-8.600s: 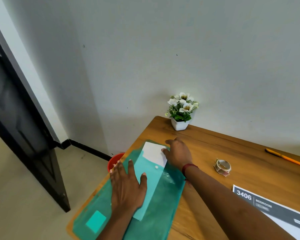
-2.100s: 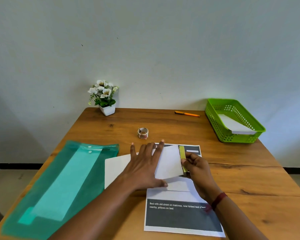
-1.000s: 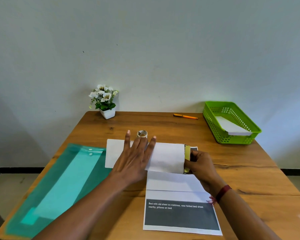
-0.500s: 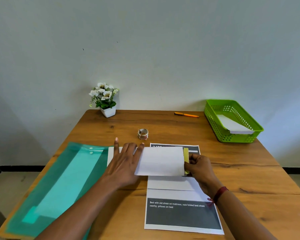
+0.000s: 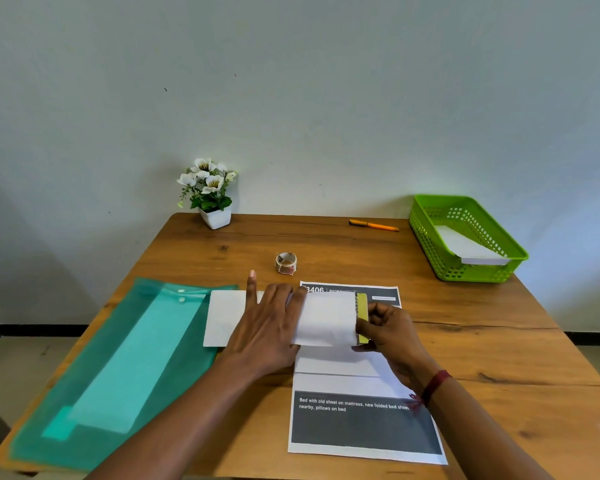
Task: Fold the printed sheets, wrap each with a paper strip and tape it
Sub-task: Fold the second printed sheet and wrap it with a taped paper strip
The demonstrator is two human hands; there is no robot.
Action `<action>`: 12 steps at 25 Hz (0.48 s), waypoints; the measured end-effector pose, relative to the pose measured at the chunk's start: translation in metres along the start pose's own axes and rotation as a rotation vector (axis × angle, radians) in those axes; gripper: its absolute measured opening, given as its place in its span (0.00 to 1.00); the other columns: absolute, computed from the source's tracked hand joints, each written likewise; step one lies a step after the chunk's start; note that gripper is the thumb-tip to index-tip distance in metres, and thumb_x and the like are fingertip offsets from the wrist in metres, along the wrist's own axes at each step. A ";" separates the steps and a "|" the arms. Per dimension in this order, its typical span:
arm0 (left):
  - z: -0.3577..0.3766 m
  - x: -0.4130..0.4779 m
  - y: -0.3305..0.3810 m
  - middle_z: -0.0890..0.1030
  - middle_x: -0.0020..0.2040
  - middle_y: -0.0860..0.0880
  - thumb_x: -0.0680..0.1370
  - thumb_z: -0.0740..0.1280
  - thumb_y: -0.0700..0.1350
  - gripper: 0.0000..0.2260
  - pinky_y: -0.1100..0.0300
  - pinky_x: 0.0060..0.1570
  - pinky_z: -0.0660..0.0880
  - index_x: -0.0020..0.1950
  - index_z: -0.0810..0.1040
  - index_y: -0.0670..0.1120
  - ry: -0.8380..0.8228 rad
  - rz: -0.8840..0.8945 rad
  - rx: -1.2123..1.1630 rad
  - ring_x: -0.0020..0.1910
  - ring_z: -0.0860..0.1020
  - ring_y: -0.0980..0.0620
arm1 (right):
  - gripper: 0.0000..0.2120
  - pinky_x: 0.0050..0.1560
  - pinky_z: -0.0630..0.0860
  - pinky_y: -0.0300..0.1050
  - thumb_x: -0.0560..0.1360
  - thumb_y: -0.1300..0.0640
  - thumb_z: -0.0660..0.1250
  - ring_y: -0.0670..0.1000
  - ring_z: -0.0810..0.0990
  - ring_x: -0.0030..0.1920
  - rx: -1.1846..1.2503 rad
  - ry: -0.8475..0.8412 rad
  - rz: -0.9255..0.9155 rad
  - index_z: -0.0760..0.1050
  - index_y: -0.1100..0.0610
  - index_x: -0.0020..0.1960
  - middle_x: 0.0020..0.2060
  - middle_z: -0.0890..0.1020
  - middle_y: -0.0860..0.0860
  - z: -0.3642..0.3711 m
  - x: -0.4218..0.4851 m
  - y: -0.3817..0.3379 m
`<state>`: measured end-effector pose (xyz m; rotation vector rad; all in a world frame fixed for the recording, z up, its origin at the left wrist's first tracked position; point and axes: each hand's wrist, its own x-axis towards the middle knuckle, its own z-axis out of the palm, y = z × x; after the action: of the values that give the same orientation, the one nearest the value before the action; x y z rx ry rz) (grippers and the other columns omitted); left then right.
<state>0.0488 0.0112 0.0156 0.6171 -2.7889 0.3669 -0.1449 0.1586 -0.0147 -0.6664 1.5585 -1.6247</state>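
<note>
Two grips work the wrap: left grip (image 5: pixel 267 330) lies flat, released, pressing the strip (image 5: pixel 326 320) on the counter (image 5: pixel 465 341), right grip (image 5: pixel 387 332) pinches the folded sheet (image 5: pixel 362 306) by its yellow end, so next looks like wrapping snug, then tape (image 5: pixel 286 262)

Printed sheet (image 5: pixel 364 422) is lying flat at the front of the desk (image 5: pixel 482 344), with a dark banner at top and bottom and a white middle with a crease across it. A plain white paper (image 5: pixel 326 320) lies crosswise over its top part, left end out on the bare wood. Left hand (image 5: pixel 267 327) presses flat on it, and the fingers of the right hand (image 5: pixel 388 332) pinch its right end together with a yellow strip (image 5: pixel 362 315). Tape roll (image 5: pixel 286 263) sits just behind, untouched.
</note>
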 end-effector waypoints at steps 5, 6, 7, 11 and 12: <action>0.007 -0.014 -0.006 0.73 0.61 0.43 0.61 0.75 0.51 0.40 0.27 0.71 0.52 0.71 0.69 0.44 -0.010 -0.129 0.017 0.62 0.71 0.42 | 0.03 0.37 0.75 0.35 0.75 0.57 0.73 0.43 0.81 0.35 -0.534 0.372 -0.361 0.82 0.50 0.45 0.38 0.85 0.44 -0.021 -0.011 0.013; 0.011 -0.019 -0.006 0.74 0.61 0.43 0.60 0.76 0.49 0.40 0.27 0.71 0.52 0.71 0.70 0.43 -0.016 -0.161 0.011 0.63 0.71 0.42 | 0.04 0.38 0.73 0.33 0.75 0.57 0.73 0.43 0.80 0.36 -0.691 0.413 -0.448 0.83 0.49 0.46 0.41 0.85 0.43 -0.026 -0.016 0.015; 0.015 -0.023 -0.006 0.74 0.61 0.42 0.60 0.77 0.49 0.40 0.26 0.70 0.52 0.71 0.71 0.43 -0.024 -0.189 0.001 0.63 0.72 0.41 | 0.04 0.41 0.74 0.35 0.74 0.58 0.74 0.44 0.80 0.40 -0.824 0.413 -0.533 0.83 0.50 0.47 0.45 0.85 0.43 -0.029 -0.020 0.018; 0.029 -0.035 -0.003 0.75 0.60 0.41 0.58 0.77 0.45 0.40 0.26 0.71 0.48 0.70 0.72 0.41 0.013 -0.291 -0.037 0.64 0.73 0.39 | 0.12 0.54 0.75 0.53 0.75 0.48 0.68 0.57 0.77 0.62 -1.210 0.293 -0.711 0.82 0.52 0.54 0.54 0.84 0.47 -0.026 -0.026 0.037; 0.031 -0.037 -0.003 0.75 0.60 0.40 0.58 0.78 0.44 0.40 0.26 0.70 0.48 0.70 0.73 0.41 0.042 -0.315 -0.051 0.64 0.74 0.39 | 0.15 0.55 0.72 0.53 0.76 0.44 0.65 0.57 0.76 0.65 -1.252 0.293 -0.680 0.82 0.51 0.56 0.57 0.83 0.47 -0.025 -0.025 0.039</action>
<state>0.0761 0.0134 -0.0242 1.0044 -2.5940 0.2389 -0.1442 0.1959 -0.0524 -1.8044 2.7433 -0.9740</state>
